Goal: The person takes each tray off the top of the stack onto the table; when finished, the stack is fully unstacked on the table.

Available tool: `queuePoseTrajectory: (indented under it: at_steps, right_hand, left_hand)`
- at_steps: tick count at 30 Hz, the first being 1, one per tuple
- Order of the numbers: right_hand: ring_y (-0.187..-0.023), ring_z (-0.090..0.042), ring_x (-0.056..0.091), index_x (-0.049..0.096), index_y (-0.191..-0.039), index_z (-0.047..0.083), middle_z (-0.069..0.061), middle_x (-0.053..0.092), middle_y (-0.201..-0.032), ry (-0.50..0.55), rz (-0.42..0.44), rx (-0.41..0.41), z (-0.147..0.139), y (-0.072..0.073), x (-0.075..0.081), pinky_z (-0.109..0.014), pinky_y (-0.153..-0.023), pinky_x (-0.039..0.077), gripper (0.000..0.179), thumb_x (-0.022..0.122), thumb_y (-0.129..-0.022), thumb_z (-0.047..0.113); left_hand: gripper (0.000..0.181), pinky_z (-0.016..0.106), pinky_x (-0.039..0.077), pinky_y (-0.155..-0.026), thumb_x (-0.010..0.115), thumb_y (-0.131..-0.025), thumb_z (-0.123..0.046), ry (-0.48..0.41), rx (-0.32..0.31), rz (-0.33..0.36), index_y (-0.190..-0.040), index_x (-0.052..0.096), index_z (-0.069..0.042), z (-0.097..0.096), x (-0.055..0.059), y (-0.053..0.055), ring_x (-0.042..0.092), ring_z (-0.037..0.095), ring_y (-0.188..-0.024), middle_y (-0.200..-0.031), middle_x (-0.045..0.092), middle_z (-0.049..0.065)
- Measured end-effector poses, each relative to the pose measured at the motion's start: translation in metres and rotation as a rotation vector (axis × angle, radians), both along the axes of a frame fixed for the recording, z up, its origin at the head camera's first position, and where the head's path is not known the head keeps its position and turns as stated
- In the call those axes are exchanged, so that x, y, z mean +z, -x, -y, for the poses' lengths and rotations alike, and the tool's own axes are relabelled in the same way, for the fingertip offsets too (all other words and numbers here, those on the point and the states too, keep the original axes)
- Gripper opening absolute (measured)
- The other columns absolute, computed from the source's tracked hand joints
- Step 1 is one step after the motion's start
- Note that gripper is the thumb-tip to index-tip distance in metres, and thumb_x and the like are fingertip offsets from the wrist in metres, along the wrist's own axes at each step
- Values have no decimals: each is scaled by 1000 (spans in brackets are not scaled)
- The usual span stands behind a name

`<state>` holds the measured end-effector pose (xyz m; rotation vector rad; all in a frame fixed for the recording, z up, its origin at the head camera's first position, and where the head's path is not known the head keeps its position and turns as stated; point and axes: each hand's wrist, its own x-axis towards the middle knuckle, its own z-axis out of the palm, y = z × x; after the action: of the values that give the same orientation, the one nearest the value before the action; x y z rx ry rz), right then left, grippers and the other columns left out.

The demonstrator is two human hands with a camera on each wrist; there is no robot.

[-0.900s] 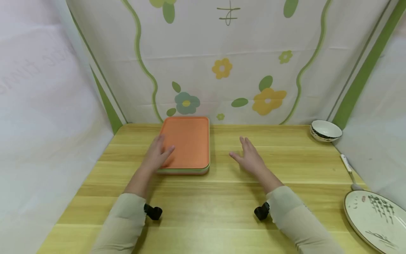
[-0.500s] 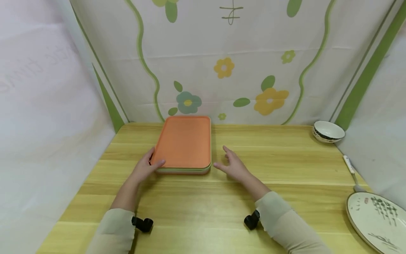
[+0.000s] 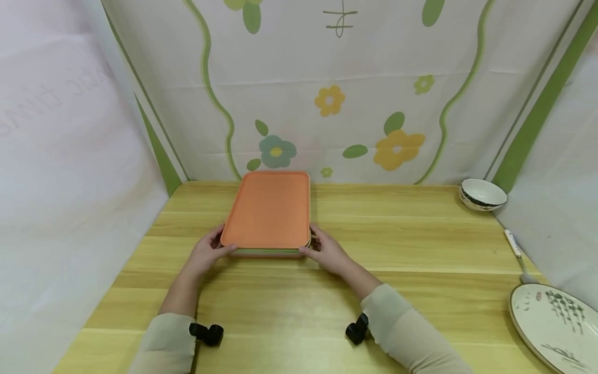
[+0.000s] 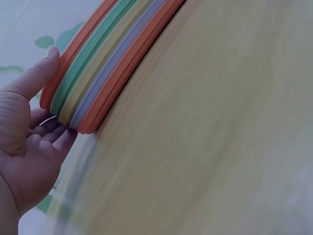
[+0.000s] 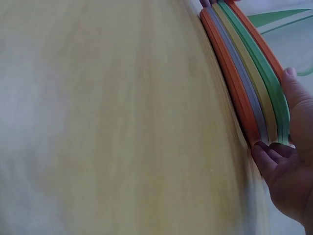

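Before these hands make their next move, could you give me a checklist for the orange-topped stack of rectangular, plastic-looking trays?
1. Left hand on the near left corner of the stack: ok.
2. Right hand on its near right corner: ok.
3. Fingers under the orange bottom tray: cannot tell; they are partly hidden.
4. Orange top tray free of loose items: ok, nothing lies on it.
5. Stack clear of the cream, brown-rimmed, ceramic-looking plate: ok, it lies well apart on the right.
6. Grip firm enough to carry the stack: cannot tell from stills.
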<state>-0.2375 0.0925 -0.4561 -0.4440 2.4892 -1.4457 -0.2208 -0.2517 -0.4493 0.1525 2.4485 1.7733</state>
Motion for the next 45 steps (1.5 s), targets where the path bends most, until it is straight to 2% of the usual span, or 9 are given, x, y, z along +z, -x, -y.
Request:
queuePoseTrajectory:
  at_steps: [8, 13, 18, 20, 25, 29, 34, 39, 45]
  right_hand:
    - [-136, -31, 47, 18, -158, 16, -6, 30, -160, -5, 1, -13, 2, -2, 0, -47, -112, 44, 89, 64, -90, 50]
    - [-136, -32, 47, 18, -158, 15, -7, 30, -160, 16, 6, -10, 2, -3, 1, -46, -112, 45, 87, 64, -92, 45]
    - [-136, -32, 48, 18, -158, 14, -7, 30, -160, 13, 14, -16, 2, -3, 1, -46, -111, 45, 86, 64, -92, 45]
    - [-136, -31, 48, 17, -158, 15, -7, 29, -161, 10, 17, -15, 2, -3, 1, -46, -111, 45, 86, 64, -92, 45]
    - [-136, -32, 48, 16, -158, 15, -7, 30, -160, 20, 20, -8, 2, -2, 1, -46, -111, 45, 86, 64, -93, 43]
    - [-136, -31, 48, 16, -158, 16, -6, 30, -160, 35, 13, -10, 2, -1, -1, -46, -111, 46, 87, 65, -92, 43]
    - [-133, -30, 49, 17, -158, 15, -7, 34, -158, 75, -1, -19, 3, -1, -8, -45, -109, 47, 90, 69, -89, 40]
    - [-128, -30, 54, 19, -158, 12, -11, 44, -151, 121, -30, -35, 5, -1, -14, -45, -108, 48, 90, 72, -88, 32]
    - [-127, -30, 55, 21, -157, 10, -13, 46, -149, 139, -74, -61, 6, 0, -19, -46, -108, 48, 90, 74, -88, 30]
  left_hand:
    - [82, 0, 41, -88, 70, -92, -20, 24, 22, -13, -155, 22, 1, 0, 8, 0, 37, 37, -140, -155, 33, 24]
    - [80, 0, 40, -90, 69, -92, -16, -62, 50, -13, -156, 22, -2, -4, 19, 0, 36, 32, -139, -155, 33, 20]
    - [76, 5, 47, -89, 63, -97, -16, -146, 46, 14, -156, 17, -2, -7, 26, -1, 55, 3, -115, -149, 38, 24]
    - [74, 8, 51, -88, 59, -99, -17, -198, 42, 22, -156, 16, -2, -8, 25, 0, 57, -6, -102, -138, 48, 20]
    - [70, 14, 55, -87, 51, -102, -12, -394, 25, 39, -156, 9, 1, -11, 22, -2, 62, -1, -97, -113, 57, -7]
    - [70, 14, 56, -85, 49, -103, -9, -471, 27, 48, -157, 6, -1, -12, 20, -3, 64, 0, -95, -109, 62, -13]
    - [70, 14, 57, -85, 50, -102, -9, -529, 42, 46, -158, 7, -3, -12, 16, -5, 67, 0, -96, -109, 66, -14]
    - [67, 18, 59, -84, 46, -102, -1, -688, 22, -18, -156, 6, 3, -7, 11, -11, 70, 5, -97, -108, 71, -7]
    - [46, 27, 61, -83, 36, -100, 12, -966, -40, -147, -142, 47, -4, 6, 9, -17, 72, 16, -97, -110, 73, 8]
